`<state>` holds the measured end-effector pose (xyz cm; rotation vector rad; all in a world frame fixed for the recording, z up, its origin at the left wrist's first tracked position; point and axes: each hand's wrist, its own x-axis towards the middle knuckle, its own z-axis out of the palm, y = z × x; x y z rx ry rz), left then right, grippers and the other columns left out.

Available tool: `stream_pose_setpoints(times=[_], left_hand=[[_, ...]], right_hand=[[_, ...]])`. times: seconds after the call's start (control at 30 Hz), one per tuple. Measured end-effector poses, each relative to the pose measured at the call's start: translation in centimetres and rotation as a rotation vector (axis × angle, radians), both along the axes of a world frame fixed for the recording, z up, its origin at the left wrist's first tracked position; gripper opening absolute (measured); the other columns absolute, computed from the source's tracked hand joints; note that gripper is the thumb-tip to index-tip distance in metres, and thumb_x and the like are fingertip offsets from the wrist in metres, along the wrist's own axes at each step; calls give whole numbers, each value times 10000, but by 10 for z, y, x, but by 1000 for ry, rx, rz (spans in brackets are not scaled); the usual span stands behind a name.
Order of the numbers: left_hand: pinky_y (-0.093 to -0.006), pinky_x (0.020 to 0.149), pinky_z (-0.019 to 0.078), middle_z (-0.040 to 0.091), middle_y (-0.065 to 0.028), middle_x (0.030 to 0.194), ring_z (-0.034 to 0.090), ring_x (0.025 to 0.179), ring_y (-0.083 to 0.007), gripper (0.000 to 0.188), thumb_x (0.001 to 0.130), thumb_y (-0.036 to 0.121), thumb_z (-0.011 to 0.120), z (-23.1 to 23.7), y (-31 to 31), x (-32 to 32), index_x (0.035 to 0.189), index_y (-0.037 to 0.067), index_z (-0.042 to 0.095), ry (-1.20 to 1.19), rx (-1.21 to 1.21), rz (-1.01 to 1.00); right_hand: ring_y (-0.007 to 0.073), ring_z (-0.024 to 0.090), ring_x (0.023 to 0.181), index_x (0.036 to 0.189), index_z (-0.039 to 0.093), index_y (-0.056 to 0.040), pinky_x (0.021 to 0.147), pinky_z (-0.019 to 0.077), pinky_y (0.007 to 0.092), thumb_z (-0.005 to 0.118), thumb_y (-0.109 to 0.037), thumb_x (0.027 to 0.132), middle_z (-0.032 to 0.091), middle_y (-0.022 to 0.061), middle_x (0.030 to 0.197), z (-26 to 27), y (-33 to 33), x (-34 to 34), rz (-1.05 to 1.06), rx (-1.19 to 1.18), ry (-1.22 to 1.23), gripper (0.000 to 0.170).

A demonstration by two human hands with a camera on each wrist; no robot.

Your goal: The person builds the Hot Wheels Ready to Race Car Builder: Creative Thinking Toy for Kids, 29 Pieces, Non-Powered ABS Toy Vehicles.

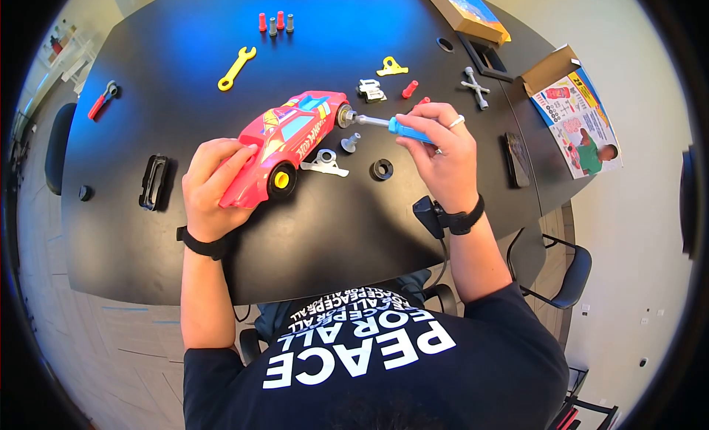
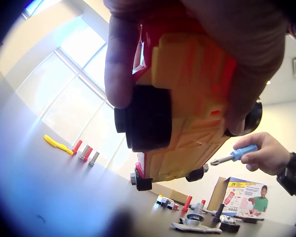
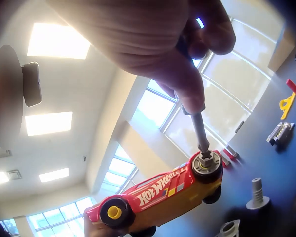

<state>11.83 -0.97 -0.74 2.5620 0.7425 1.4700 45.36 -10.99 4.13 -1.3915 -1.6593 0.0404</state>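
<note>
My left hand [image 1: 210,180] grips the rear of a red toy car [image 1: 295,128], raised above the black table. A blue-handled toy screwdriver [image 1: 380,123] is in my right hand [image 1: 447,153], pinched by fingers and thumb. Its grey tip is right at the grey hub [image 3: 206,161] of a front wheel, as the right wrist view shows. The rear wheel [image 1: 281,180] on the same side has a yellow centre. From the left wrist, the car's yellow underside [image 2: 185,133] fills the middle. A grey bolt-like piece [image 1: 351,142] and a grey-white part [image 1: 325,163] sit beneath the car.
A black ring [image 1: 381,170] lies near my right hand. Farther out are a yellow wrench [image 1: 237,69], red and grey pegs [image 1: 281,21], a yellow part [image 1: 392,66], a silver engine-like block [image 1: 371,91], a grey cross wrench [image 1: 475,89] and a box [image 1: 576,112]. Black trays flank both sides.
</note>
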Motion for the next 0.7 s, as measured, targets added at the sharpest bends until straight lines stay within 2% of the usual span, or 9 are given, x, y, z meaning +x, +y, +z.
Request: stream_pose_setpoints(times=[0.2, 0.27, 0.3, 0.37, 0.5, 0.57, 0.6, 0.67, 0.7], left_hand=[[-440, 883, 592, 739, -149, 1109, 731, 1018, -356, 490, 710, 109, 919, -2, 1, -2, 1163, -7, 770, 49, 14, -28], [-441, 886, 591, 740, -148, 1109, 730, 1022, -359, 483, 714, 104, 914, -2, 1, -2, 1162, -5, 768, 53, 0, -30], [-441, 886, 591, 740, -148, 1109, 730, 1022, -359, 483, 714, 104, 914, -2, 1, -1, 1162, -5, 768, 54, 2, -30], [-442, 887, 589, 740, -148, 1110, 729, 1025, -361, 487, 714, 104, 914, -2, 1, -1, 1164, -5, 767, 49, -7, -33], [-444, 887, 590, 740, -147, 1108, 729, 1027, -360, 487, 711, 104, 916, -3, 1, 0, 1163, -5, 768, 49, 2, -28], [-444, 889, 592, 739, -146, 1106, 731, 1026, -359, 489, 707, 102, 918, -2, 0, 0, 1161, -5, 770, 38, 6, -25], [-444, 889, 592, 739, -146, 1106, 731, 1026, -359, 489, 707, 102, 918, -1, 0, 0, 1161, -5, 770, 38, 8, -23], [-445, 891, 593, 738, -147, 1105, 732, 1029, -358, 482, 707, 97, 917, 0, -2, 0, 1156, -6, 774, 41, -1, -32], [-445, 891, 593, 738, -147, 1105, 732, 1029, -358, 482, 707, 97, 917, -1, -1, 0, 1156, -6, 774, 41, -2, -31]], right_hand=[[239, 727, 886, 1096, 800, -35, 680, 595, 351, 883, 9, 853, 708, 85, 1065, -7, 3, 1, -44, -36, -94, 261], [277, 732, 859, 1079, 785, -38, 680, 571, 392, 894, -97, 881, 728, 94, 1008, -12, 7, 1, -169, -206, -22, 234], [277, 732, 859, 1079, 785, -38, 680, 571, 392, 894, -97, 881, 728, 94, 1008, -10, 6, 0, -170, -204, -21, 234], [298, 724, 849, 1137, 752, -51, 705, 556, 411, 902, -167, 883, 736, 87, 951, -3, 5, -6, -154, -69, -127, 317], [298, 705, 843, 1201, 716, -67, 736, 553, 407, 923, -180, 855, 729, 87, 944, -14, 3, 7, -129, -143, -49, 419], [299, 694, 872, 1234, 703, -70, 769, 552, 405, 911, -222, 876, 722, 89, 930, -11, 5, 7, -212, -435, 97, 441], [299, 694, 872, 1234, 703, -70, 769, 552, 405, 911, -222, 876, 722, 89, 930, -11, 5, 6, -211, -433, 96, 441], [296, 704, 844, 1258, 702, -65, 751, 553, 408, 875, -280, 928, 727, 103, 918, -11, 3, 2, -161, -104, -164, 430], [296, 704, 844, 1258, 702, -65, 751, 553, 408, 875, -280, 928, 727, 103, 918, -14, 4, 3, -159, -105, -164, 430]])
